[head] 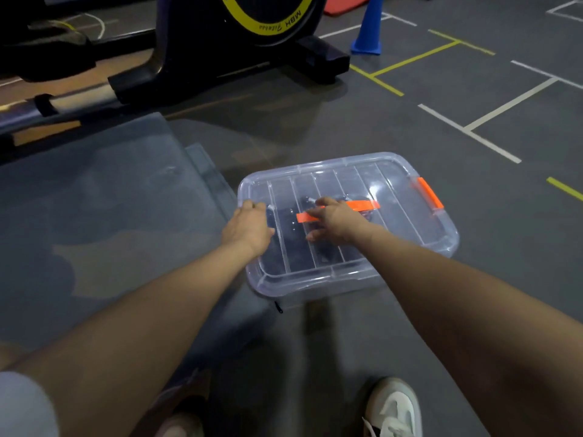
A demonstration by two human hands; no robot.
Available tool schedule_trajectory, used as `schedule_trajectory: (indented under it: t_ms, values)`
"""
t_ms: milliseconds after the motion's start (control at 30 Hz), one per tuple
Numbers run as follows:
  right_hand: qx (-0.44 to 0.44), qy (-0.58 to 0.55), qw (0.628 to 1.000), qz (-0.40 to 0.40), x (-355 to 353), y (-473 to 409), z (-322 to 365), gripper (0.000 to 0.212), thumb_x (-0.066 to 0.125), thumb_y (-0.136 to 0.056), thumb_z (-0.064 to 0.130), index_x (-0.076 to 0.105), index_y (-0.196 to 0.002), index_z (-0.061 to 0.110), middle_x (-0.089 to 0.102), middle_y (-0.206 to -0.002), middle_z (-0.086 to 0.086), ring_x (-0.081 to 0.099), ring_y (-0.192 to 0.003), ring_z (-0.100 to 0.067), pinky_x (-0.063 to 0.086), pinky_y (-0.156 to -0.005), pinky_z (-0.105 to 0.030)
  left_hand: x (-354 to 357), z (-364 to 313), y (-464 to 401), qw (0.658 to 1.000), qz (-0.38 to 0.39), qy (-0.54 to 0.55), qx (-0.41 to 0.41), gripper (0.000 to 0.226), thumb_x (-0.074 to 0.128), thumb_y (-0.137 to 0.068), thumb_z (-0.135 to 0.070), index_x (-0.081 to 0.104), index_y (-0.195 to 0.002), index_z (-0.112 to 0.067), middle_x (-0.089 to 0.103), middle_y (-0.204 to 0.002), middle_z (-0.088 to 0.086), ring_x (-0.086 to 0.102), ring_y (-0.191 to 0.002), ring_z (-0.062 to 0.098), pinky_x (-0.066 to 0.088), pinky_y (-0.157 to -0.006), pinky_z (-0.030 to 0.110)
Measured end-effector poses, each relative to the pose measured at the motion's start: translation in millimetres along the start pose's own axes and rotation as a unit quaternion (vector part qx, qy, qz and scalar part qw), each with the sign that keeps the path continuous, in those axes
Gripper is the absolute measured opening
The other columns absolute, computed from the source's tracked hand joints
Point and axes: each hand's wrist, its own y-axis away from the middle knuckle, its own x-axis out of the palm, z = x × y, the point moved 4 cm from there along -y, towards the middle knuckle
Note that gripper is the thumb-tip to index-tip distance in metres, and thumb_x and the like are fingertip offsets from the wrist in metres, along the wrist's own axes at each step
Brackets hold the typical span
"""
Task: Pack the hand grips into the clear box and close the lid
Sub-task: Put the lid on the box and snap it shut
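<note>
A clear plastic box [353, 279] stands on the grey floor with its ribbed clear lid [394, 197] on top. An orange handle [362, 205] lies across the lid's middle and an orange latch [430, 193] sits at the right end. Dark hand grips [296, 244] show dimly through the lid. My left hand [247, 227] grips the lid's left edge, fingers curled over the rim. My right hand [336, 220] rests on the middle of the lid over the orange handle, fingers spread and fairly straight.
A grey mat [104, 200] lies left of the box. An exercise bike base [227, 61] stands behind, with a blue cone [369, 29] at the back right. My white shoe [394, 408] is near the bottom edge. Taped lines cross the floor.
</note>
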Motion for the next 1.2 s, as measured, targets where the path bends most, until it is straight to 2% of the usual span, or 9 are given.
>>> schedule_trajectory:
  t_ms: [133, 233, 333, 467, 567, 667, 800, 1000, 1200]
  values:
    - [-0.001, -0.016, 1.000, 0.001, 4, 43, -29, 0.072, 0.070, -0.080, 0.038, 0.039, -0.144, 0.028, 0.028, -0.152, -0.008, 0.027, -0.139, -0.033, 0.025, -0.117, -0.036, 9, -36, 28, 0.994, 0.036, -0.009, 0.101, 0.053, 0.055, -0.091, -0.032, 0.040, -0.138, -0.011, 0.037, -0.143, 0.010, 0.042, -0.130, 0.030, 0.037, -0.106, 0.039]
    - [0.028, 0.022, 0.999, 0.032, 18, 70, -54, 0.083, 0.073, -0.078, 0.039, 0.030, -0.148, 0.023, 0.022, -0.154, -0.007, 0.022, -0.142, -0.033, 0.025, -0.118, -0.041, 30, -50, 48, 0.987, 0.090, -0.034, 0.132, 0.059, 0.056, -0.090, -0.036, 0.037, -0.140, -0.010, 0.033, -0.147, 0.010, 0.040, -0.133, 0.029, 0.035, -0.110, 0.039]
    - [0.032, 0.066, 0.997, 0.033, 35, 85, -71, 0.086, 0.072, -0.080, 0.029, 0.023, -0.150, 0.022, 0.017, -0.156, -0.005, 0.021, -0.142, -0.031, 0.029, -0.116, -0.043, 48, -55, 57, 0.980, 0.128, -0.067, 0.138, 0.071, 0.060, -0.087, -0.038, 0.029, -0.144, -0.009, 0.022, -0.154, 0.012, 0.030, -0.139, 0.031, 0.031, -0.114, 0.043]
    - [0.013, 0.118, 0.993, -0.012, 39, 80, -70, 0.070, 0.065, -0.085, 0.014, 0.030, -0.146, 0.020, 0.033, -0.146, -0.008, 0.033, -0.133, -0.032, 0.046, -0.101, -0.045, 60, -52, 54, 0.976, 0.145, -0.102, 0.128, 0.082, 0.061, -0.088, -0.032, 0.011, -0.150, -0.013, 0.000, -0.160, 0.010, 0.007, -0.148, 0.031, 0.023, -0.117, 0.050]
    - [-0.002, 0.153, 0.988, -0.014, 30, 73, -69, 0.063, 0.060, -0.088, 0.012, 0.032, -0.144, 0.017, 0.039, -0.141, -0.009, 0.039, -0.129, -0.033, 0.048, -0.096, -0.042, 61, -52, 48, 0.974, 0.156, -0.107, 0.124, 0.082, 0.057, -0.090, -0.031, 0.005, -0.151, -0.014, -0.006, -0.160, 0.010, 0.001, -0.148, 0.032, 0.021, -0.117, 0.051]
    - [-0.002, 0.170, 0.984, -0.049, 17, 63, -75, 0.051, 0.047, -0.094, 0.008, 0.035, -0.143, 0.016, 0.042, -0.138, -0.009, 0.045, -0.126, -0.033, 0.046, -0.096, -0.042, 58, -61, 38, 0.975, 0.145, -0.108, 0.128, 0.078, 0.053, -0.092, -0.034, 0.006, -0.151, -0.013, -0.004, -0.160, 0.012, 0.002, -0.147, 0.035, 0.020, -0.118, 0.050]
    - [-0.003, 0.194, 0.978, -0.070, 2, 38, -86, 0.046, 0.036, -0.097, 0.007, 0.038, -0.142, 0.020, 0.047, -0.135, -0.007, 0.050, -0.120, -0.033, 0.045, -0.093, -0.040, 59, -80, 18, 0.978, 0.152, -0.099, 0.107, 0.078, 0.053, -0.092, -0.035, 0.007, -0.150, -0.010, -0.003, -0.159, 0.014, 0.003, -0.147, 0.038, 0.023, -0.116, 0.053]
    - [-0.024, 0.205, 0.975, -0.082, -16, -11, -82, 0.043, 0.035, -0.098, 0.008, 0.043, -0.138, 0.018, 0.050, -0.132, -0.006, 0.051, -0.119, -0.031, 0.045, -0.094, -0.038, 47, -69, -28, 0.981, 0.149, -0.093, 0.083, 0.081, 0.056, -0.090, -0.034, 0.008, -0.150, -0.010, -0.003, -0.159, 0.014, 0.003, -0.147, 0.036, 0.024, -0.116, 0.053]
    - [-0.053, 0.211, 0.969, -0.117, -32, -71, -71, 0.039, 0.036, -0.098, 0.006, 0.047, -0.134, 0.015, 0.053, -0.131, -0.006, 0.053, -0.117, -0.031, 0.045, -0.095, -0.036, 30, -50, -76, 0.985, 0.128, -0.094, 0.073, 0.079, 0.057, -0.089, -0.035, 0.013, -0.149, -0.011, 0.002, -0.159, 0.015, 0.009, -0.147, 0.035, 0.022, -0.117, 0.046]
